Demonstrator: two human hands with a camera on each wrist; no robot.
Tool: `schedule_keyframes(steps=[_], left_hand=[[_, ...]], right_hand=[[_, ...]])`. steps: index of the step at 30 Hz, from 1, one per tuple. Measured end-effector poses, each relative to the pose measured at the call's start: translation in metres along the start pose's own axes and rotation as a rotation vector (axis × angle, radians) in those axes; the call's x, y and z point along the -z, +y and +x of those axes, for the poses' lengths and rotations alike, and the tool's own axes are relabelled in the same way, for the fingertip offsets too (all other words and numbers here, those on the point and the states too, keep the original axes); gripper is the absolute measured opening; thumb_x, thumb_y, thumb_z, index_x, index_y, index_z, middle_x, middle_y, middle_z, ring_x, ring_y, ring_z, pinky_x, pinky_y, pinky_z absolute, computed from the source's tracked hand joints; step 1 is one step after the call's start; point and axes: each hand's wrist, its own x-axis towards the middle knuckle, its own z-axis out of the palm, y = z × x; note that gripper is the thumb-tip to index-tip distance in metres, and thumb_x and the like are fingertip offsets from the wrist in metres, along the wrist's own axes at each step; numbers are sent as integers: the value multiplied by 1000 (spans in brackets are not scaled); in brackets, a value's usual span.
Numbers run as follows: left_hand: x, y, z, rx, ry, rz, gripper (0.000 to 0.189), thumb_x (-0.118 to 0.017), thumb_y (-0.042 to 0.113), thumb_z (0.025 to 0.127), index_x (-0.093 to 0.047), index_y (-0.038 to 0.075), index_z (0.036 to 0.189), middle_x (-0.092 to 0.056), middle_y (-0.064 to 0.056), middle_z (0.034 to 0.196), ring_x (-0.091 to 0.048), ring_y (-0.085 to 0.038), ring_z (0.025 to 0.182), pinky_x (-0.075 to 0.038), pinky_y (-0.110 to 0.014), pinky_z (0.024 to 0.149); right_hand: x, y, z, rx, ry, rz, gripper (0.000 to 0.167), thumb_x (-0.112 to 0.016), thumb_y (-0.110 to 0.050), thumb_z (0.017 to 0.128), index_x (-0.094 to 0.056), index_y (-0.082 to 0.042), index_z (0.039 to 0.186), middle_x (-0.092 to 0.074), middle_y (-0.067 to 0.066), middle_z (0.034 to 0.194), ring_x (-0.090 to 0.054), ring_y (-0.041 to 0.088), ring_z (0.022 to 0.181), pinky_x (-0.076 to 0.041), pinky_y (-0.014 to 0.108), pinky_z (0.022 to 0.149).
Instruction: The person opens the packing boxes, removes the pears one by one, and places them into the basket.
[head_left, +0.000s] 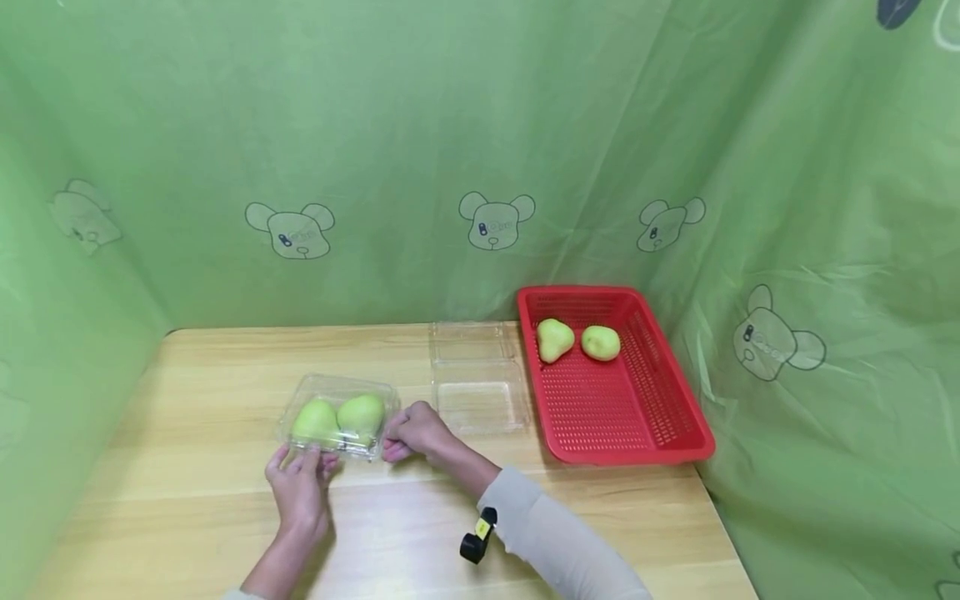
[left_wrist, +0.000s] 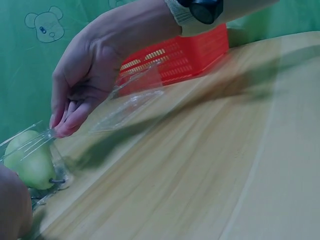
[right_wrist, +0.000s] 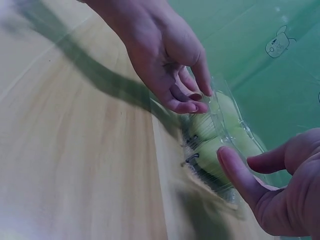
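Note:
A clear plastic clamshell box (head_left: 339, 385) with two green pears (head_left: 315, 422) inside lies on the table, left of centre in the head view. Its see-through lid lies over the fruit. My left hand (head_left: 300, 493) pinches the front rim near the left corner between thumb and fingers. At the right front corner, my right hand (head_left: 420, 432) pinches the plastic edge; the left wrist view shows these fingertips (left_wrist: 67, 127) on the lid's edge. Pear stems (right_wrist: 192, 158) show through the front wall in the right wrist view.
A second clear clamshell box (head_left: 480, 404) lies spread out behind my right hand. Right of it, a red plastic basket (head_left: 600, 454) holds two more pears (head_left: 555, 340) near its back. Green curtains (head_left: 405, 167) stand behind and at both sides of the wooden table (head_left: 405, 533).

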Motion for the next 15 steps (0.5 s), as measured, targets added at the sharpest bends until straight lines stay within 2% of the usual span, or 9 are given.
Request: schedule_keyframes(steps=[6,11,15], left_hand=[[-8,-5,-5,6,-24,-10,65,-52,18,108,-6,12,153,-61,3,113,-68,-6,89,-59,-23,97],[-13,-10,-8,7,-27,-43,56,-53,10,106,-14,10,146,-63,1,108,-68,-6,86,-61,-23,93],[-18,-14,-9,24,-57,-52,45,-53,2,103,-23,9,135,-64,2,103,-67,-7,85,-61,-22,90]], right_hand=[[-1,1,-1,-4,11,20,10,-62,4,95,-72,7,97,-74,18,81,-74,18,62,-66,33,69],[-2,0,-4,-6,16,16,10,-63,4,95,-72,7,97,-74,19,83,-75,20,64,-67,36,71],[-3,1,-5,-3,10,22,12,-63,4,95,-72,8,101,-75,21,84,-76,21,66,-66,34,69]])
